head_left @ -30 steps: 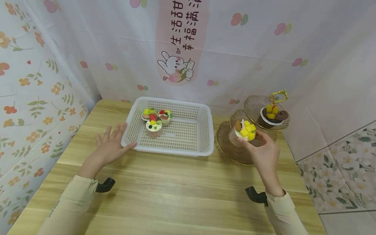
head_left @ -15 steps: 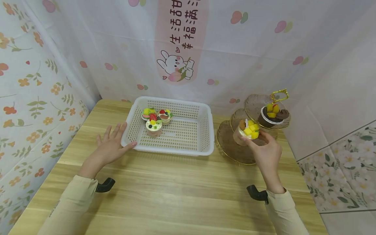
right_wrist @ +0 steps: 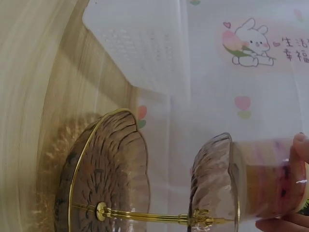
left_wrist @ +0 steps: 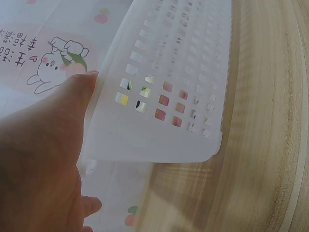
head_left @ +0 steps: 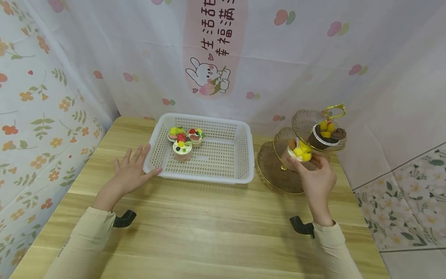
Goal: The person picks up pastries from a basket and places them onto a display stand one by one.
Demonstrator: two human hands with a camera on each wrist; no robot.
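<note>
My right hand (head_left: pixel 318 182) grips a clear dessert cup (head_left: pixel 301 153) topped with yellow fruit cubes and a biscuit. It is at the middle tier of a three-tier gold-rimmed cake stand (head_left: pixel 270 170). In the right wrist view the layered cup (right_wrist: pixel 273 179) has its base right at the tier's plate (right_wrist: pixel 212 179). A chocolate cupcake (head_left: pixel 322 139) with fruit sits on the top tier. My left hand (head_left: pixel 130 170) has its fingers spread and touches the left front corner of a white plastic basket (head_left: pixel 205 179). Its thumb lies along the rim in the left wrist view.
Inside the basket, three fruit-topped dessert cups (head_left: pixel 182 151) cluster at the left. The wooden table (head_left: pixel 209 224) ends at a printed curtain (head_left: pixel 153 77) behind, with a floral cloth at left. White and floral panels (head_left: pixel 411 193) stand on the right. A gold handle (head_left: pixel 335 111) tops the stand.
My right hand has carried the fruit-cube cup slightly right, to the middle tier. The stand's top tier has shifted a little right, its cupcake now more tilted. My left hand has stayed put.
</note>
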